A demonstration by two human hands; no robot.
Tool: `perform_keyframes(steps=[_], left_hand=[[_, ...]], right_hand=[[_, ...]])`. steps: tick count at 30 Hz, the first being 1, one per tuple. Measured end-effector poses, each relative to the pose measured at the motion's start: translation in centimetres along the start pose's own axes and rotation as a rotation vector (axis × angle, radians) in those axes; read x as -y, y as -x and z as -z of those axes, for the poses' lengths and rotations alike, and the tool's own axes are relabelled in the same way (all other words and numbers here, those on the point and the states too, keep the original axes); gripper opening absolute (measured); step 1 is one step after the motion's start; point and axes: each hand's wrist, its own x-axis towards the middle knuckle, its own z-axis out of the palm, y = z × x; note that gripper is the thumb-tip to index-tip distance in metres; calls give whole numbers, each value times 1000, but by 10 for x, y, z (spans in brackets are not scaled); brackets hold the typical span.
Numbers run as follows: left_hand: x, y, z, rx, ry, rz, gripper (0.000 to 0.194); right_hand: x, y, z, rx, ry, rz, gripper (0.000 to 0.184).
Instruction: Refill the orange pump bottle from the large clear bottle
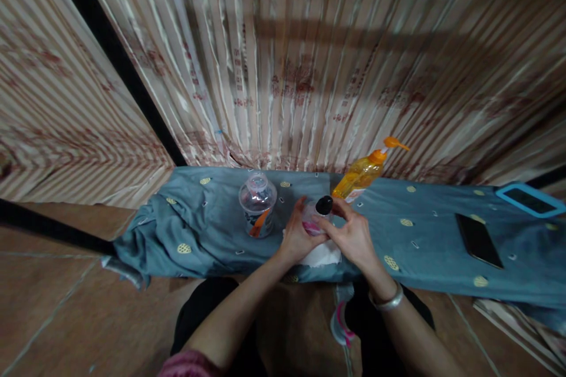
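Note:
My left hand (297,237) is wrapped round a small clear bottle (313,219) with a pink label and a black cap (324,205). My right hand (351,237) closes on the same bottle from the right, fingers near the cap. Under both hands lies a white tissue (322,256) on the blue patterned cloth (212,230). A clear plastic jar (257,204) stands just left of my hands. An orange pump bottle (363,173) stands behind them, tilted toward the right.
A black phone (479,240) lies flat on the cloth at right, and a blue-framed device (529,200) sits at the far right edge. Striped curtains (309,59) hang behind. Brown tiled floor (53,294) lies at left. A silver bangle (388,301) is on my right wrist.

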Motion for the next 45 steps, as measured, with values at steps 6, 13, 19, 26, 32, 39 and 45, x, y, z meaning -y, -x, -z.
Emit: perform_keyframes(steps=[6,13,19,26,32,39,45], left_hand=[[-2,-1,-1,-6,0,-15,84],[1,-2,-1,-5,30,-29,83],[0,-1,-2,7,23,-27,88],[0,1,-1,-3,17,-28,87],[0,4,0,-4,15,-35,88],[2,3,-1,-6,11,-43,88],[2,4,-3,-9,-8,-49,89]], right_hand=[[-10,-6,-4,-36,-179,-22,22],[-13,-12,5,175,-359,18,25],[-15,-14,8,151,-328,26,42],[-14,-15,13,173,-285,71,20],[-5,-12,14,132,-132,91,36],[4,-13,16,206,-111,147,29],[4,-12,14,29,39,96,32]])
